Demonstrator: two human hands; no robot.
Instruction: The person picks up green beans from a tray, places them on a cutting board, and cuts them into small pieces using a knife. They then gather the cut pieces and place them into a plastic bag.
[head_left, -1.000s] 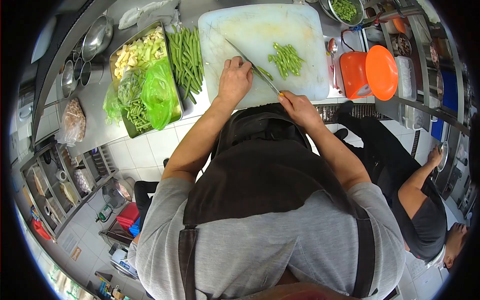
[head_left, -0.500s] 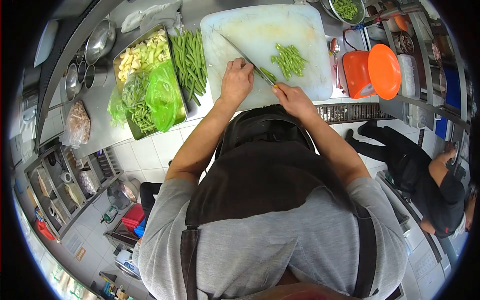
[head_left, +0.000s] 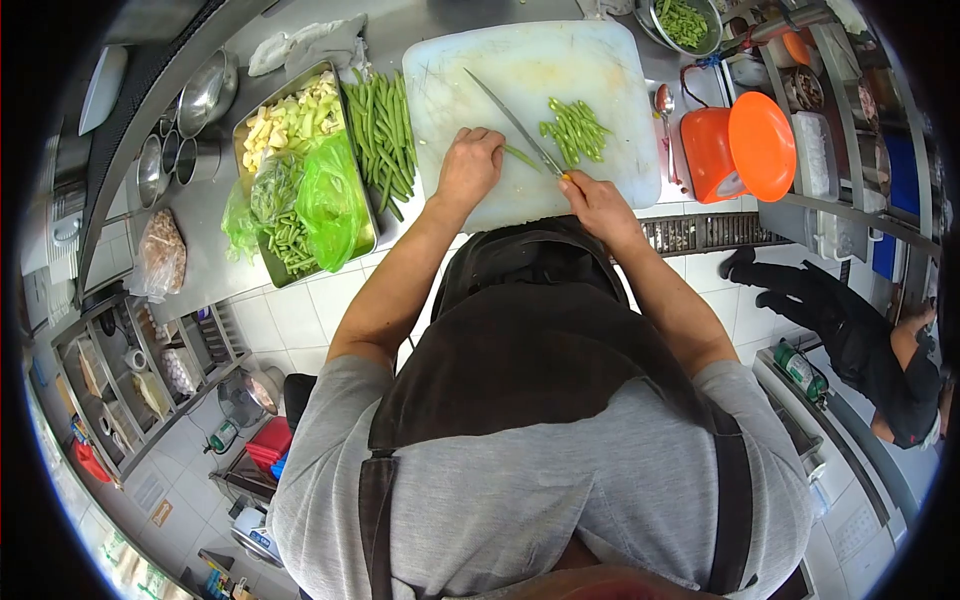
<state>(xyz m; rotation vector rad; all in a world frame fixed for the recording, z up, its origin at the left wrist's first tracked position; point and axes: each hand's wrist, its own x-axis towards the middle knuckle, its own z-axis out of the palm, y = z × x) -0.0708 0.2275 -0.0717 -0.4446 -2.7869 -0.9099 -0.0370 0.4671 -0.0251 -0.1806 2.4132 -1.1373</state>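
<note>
My right hand (head_left: 598, 200) grips the handle of a knife (head_left: 513, 120), whose long blade points up and left across the white cutting board (head_left: 500, 60). My left hand (head_left: 472, 165) rests on the board with its fingers closed on one end of a green bean (head_left: 522, 157). The bean's free end reaches toward the blade, with a small gap between them. Right of the blade lies a pile of slant-cut green bean pieces (head_left: 575, 130). Whole green beans (head_left: 380, 130) lie in a bunch left of the board.
A metal tray (head_left: 375, 232) holds pale cubed vegetables, cut beans and green plastic bags. To the right are a spoon (head_left: 666, 120), an orange container (head_left: 708, 150) and its round lid (head_left: 762, 147). A bowl of cut greens (head_left: 685, 22) stands top right. Another person (head_left: 850, 325) is at the right.
The knife has moved right, away from my left hand, toward the cut pieces. My left hand now shows a bean between its fingers. The person at the right has shifted.
</note>
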